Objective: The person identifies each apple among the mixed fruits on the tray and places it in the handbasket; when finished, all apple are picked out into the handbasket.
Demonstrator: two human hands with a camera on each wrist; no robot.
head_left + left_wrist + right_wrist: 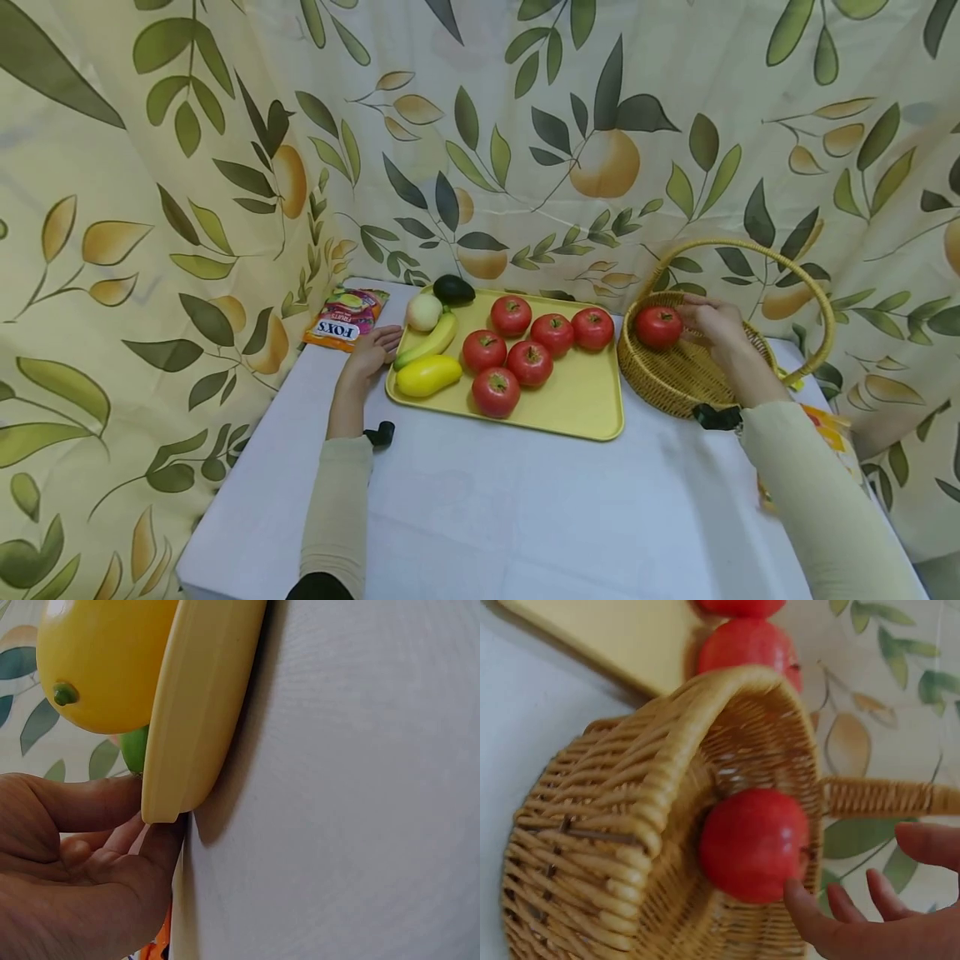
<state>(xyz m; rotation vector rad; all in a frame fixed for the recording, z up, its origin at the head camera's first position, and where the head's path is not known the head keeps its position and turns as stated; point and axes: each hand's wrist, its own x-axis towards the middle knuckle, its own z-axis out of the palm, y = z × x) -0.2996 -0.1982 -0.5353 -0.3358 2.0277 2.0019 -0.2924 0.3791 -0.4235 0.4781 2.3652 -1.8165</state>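
My left hand (367, 357) is at the left edge of a yellow tray (573, 410); in the left wrist view the thumb and fingers pinch the tray's rim (206, 705). Several red apples (529, 363) lie on the tray, beside a banana (437, 340) and a yellow mango-like fruit (428, 376). Over a wicker basket (637, 379) to the right is my right hand (716, 323). Its fingers are spread, and one fingertip is right at the side of a red apple (754, 844) within the basket.
A dark eggplant-like piece (453, 289) and a pale round one (423, 312) sit at the tray's back left corner. A candy bag (347, 318) lies left of the tray. Above the basket arches its handle (813, 292). Another packet (831, 429) lies partly behind the right sleeve.
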